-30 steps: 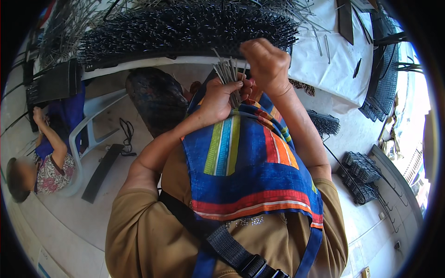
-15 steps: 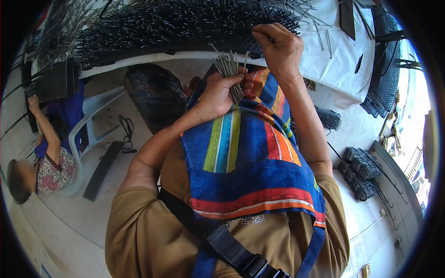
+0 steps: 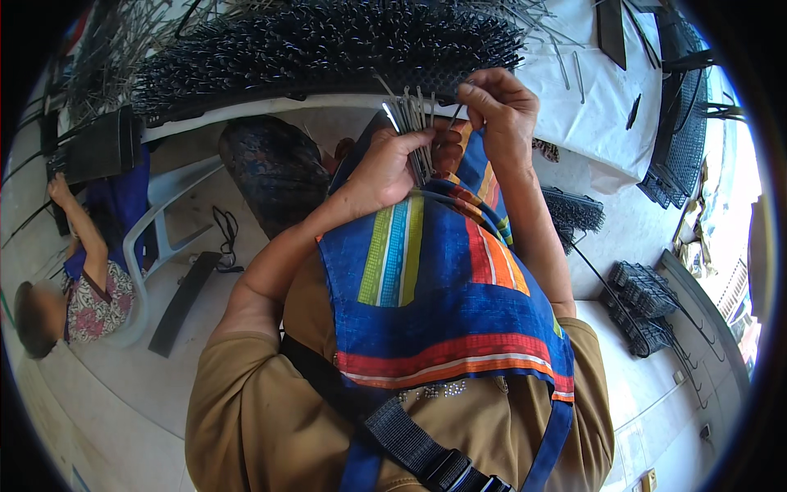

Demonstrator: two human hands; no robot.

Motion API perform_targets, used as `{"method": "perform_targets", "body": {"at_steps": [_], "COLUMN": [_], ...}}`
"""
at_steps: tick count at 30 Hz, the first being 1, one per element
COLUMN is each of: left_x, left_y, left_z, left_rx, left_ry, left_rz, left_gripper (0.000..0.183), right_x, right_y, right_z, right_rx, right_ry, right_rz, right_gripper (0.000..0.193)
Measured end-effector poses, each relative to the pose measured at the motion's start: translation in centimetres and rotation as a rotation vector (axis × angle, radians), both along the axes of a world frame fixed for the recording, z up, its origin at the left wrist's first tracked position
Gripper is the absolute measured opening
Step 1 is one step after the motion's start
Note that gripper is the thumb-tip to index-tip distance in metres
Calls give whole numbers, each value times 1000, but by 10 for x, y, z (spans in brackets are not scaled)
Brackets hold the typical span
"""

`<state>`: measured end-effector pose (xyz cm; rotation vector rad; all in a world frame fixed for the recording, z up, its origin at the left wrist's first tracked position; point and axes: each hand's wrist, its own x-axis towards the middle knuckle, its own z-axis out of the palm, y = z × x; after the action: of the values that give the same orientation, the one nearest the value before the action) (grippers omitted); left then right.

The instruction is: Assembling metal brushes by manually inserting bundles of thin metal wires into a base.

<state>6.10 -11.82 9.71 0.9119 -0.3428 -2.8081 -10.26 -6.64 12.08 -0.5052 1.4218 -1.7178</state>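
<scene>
My left hand (image 3: 389, 168) is closed round a bundle of thin grey metal rods (image 3: 412, 115), which stand up from the fist over my lap. Some of their tips look bent or looped. To the right of the bundle, my right hand (image 3: 510, 119) pinches a single metal rod (image 3: 456, 116) between thumb and fingertips, slanting down toward the left hand. Just beyond both hands lies a long black panel (image 3: 328, 53), densely filled with upright dark prongs, at the table's near edge.
The white-covered table (image 3: 602, 123) bears loose bent rods (image 3: 561, 61) and dark strips (image 3: 611, 34). Black mesh panels (image 3: 684, 123) hang off its right end. Dark wire racks (image 3: 641, 303) lie on the floor at right. Another person (image 3: 98, 299) sits at left by a white chair (image 3: 164, 205).
My right hand has come down and back from the pronged panel toward the bundle, and a rod now shows in its pinch. The left hand stays nearly in place.
</scene>
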Motion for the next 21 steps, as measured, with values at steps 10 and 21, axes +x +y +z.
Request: {"method": "perform_targets", "body": {"at_steps": [10,21], "left_x": [-1,0], "left_y": [4,4], "left_z": [-7,-8], "left_rx": [-144,-87], "left_ry": [-160,-189], "left_rz": [53,68], "left_gripper": [21,15], "right_x": [-8,-2], "right_y": [-25,-34], "right_z": [3,1], "right_rx": [-77,7], "right_ry": [831,1279], "right_rz": [-313,-141], "right_gripper": [8,9]}}
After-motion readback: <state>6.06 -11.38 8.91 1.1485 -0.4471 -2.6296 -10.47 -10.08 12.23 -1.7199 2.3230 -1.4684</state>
